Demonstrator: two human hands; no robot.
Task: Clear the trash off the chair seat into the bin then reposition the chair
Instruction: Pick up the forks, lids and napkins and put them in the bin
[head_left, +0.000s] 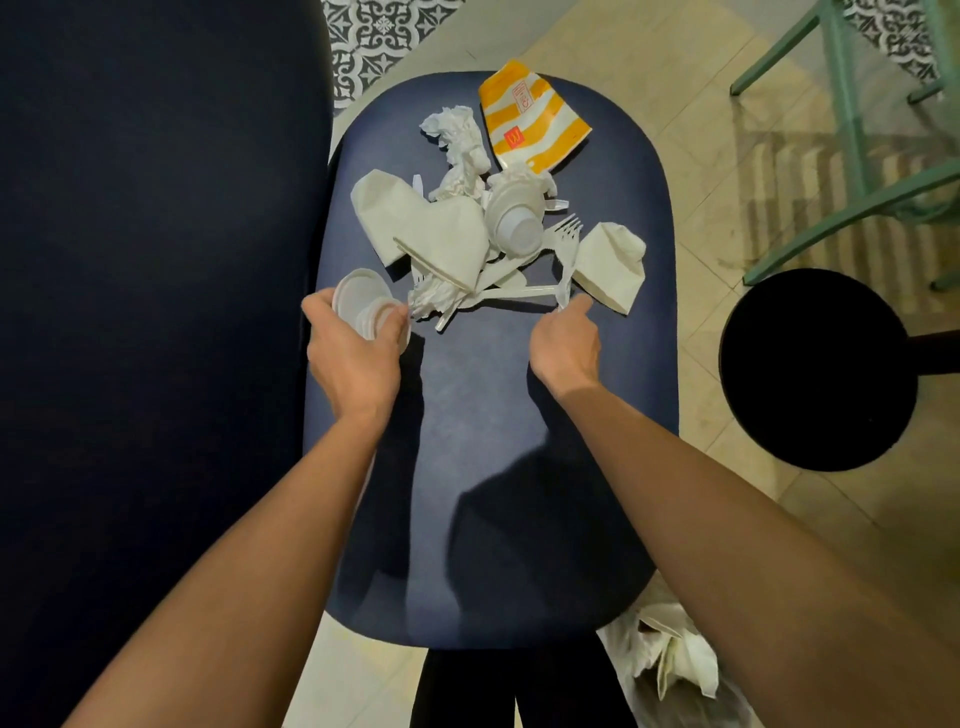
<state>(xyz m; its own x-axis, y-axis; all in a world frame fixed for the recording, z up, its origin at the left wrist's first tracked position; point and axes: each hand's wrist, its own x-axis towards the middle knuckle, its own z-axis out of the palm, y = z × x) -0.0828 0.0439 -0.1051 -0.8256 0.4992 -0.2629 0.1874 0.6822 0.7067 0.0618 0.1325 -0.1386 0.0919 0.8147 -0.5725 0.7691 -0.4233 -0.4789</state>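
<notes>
A dark blue chair seat (483, 415) fills the middle of the view, with trash piled on its far half. The pile holds crumpled napkins (457, 145), folded paper bags (431, 228), a white plastic cup (517, 228), an orange striped fast-food wrapper (530, 114), another folded paper (613, 265) and plastic cutlery. My left hand (358, 353) grips white plastic cups (363, 306) at the pile's left edge. My right hand (566, 348) pinches the handle end of a white plastic fork (567, 249).
A bin lined with a clear bag (670, 660) holding paper trash sits by the seat's near right corner. A round black stool (815, 369) stands to the right. Green chair legs (852, 130) are at upper right. The chair's dark back (156, 312) fills the left.
</notes>
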